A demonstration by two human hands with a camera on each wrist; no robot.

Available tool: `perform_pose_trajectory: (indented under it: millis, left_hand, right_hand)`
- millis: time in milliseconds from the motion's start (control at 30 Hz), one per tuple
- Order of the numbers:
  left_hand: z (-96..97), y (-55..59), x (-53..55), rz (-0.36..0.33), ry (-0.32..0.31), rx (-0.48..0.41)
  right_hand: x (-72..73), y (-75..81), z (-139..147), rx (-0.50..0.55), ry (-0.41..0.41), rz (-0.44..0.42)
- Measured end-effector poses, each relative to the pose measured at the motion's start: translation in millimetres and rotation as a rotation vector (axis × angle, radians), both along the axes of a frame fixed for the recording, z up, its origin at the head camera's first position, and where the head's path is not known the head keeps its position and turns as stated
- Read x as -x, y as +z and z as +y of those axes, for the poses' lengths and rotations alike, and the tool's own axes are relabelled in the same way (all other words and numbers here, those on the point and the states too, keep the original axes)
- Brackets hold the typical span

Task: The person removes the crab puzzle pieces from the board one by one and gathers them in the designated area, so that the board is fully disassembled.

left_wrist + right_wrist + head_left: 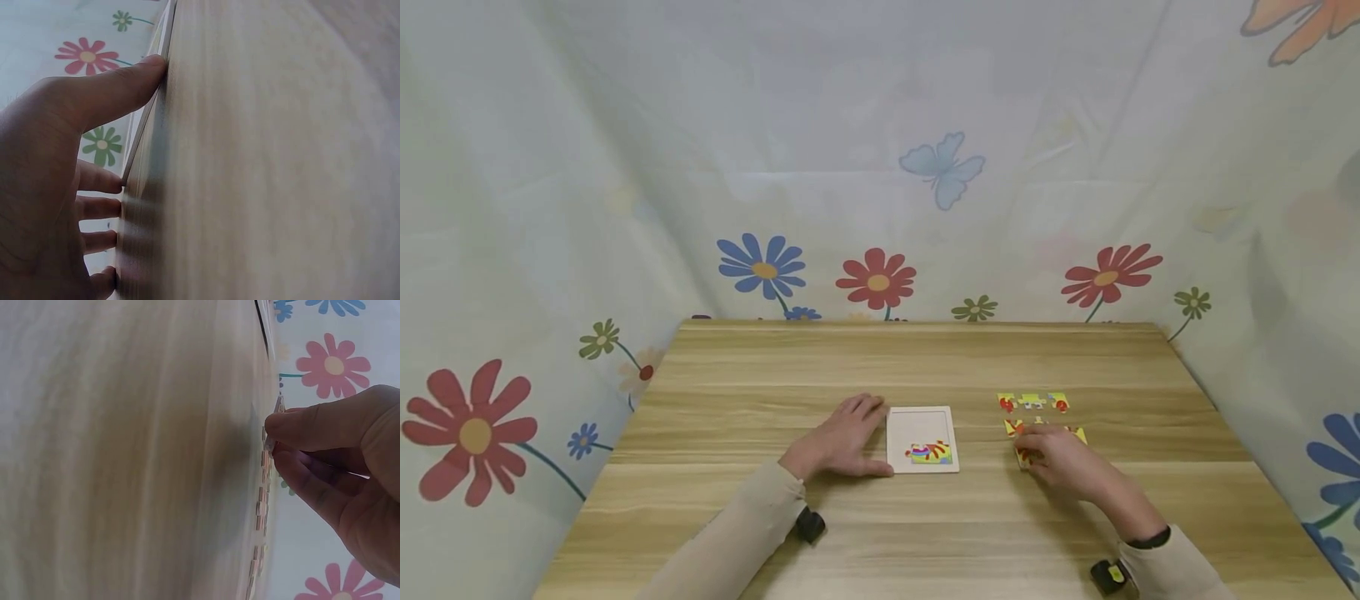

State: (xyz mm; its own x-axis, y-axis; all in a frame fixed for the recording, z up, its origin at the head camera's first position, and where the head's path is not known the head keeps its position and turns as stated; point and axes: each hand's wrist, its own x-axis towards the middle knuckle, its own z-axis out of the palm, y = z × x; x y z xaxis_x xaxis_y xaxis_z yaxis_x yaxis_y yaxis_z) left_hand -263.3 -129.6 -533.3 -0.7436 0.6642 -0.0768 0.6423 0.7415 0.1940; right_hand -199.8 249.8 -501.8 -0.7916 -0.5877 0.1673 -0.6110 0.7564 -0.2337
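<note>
A white puzzle tray (913,425) lies flat in the middle of the table, with colourful joined jigsaw pieces (932,452) in its lower right corner. My left hand (848,437) rests at the tray's left side, thumb and fingertips touching its edge and the fingers fairly straight. To the right, my right hand (1066,465) pinches a jigsaw piece (271,442) between thumb and fingers, tilted close over the table. Part of that piece is hidden by the fingers. Other loose yellow and red jigsaw pieces (1033,402) lie in rows beyond and under this hand.
The wood-grain table (820,358) reaches back to a pale curtain (820,167) printed with flowers and a butterfly. A black wrist camera (810,525) is strapped below the left sleeve, another camera (1107,576) by the right sleeve.
</note>
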Motion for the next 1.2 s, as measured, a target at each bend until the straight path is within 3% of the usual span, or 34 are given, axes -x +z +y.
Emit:
perform_pose_trajectory:
  millis: [600,933,1200]
  left_hand:
    - [-2.2,3.4,4.5,0.01,0.003,0.02]
    - [-3.1,7.5,-0.2,0.017,-0.006,0.014]
    - [0.9,6.1,-1.6,0.015,-0.016,0.02]
  right_hand:
    - [6.5,-5.5,-3,0.007,0.078,0.033]
    - [3.1,-3.5,-11,-0.061,-0.021,0.022]
    - [0.7,-2.2,-9,-0.071,-0.044,-0.009]
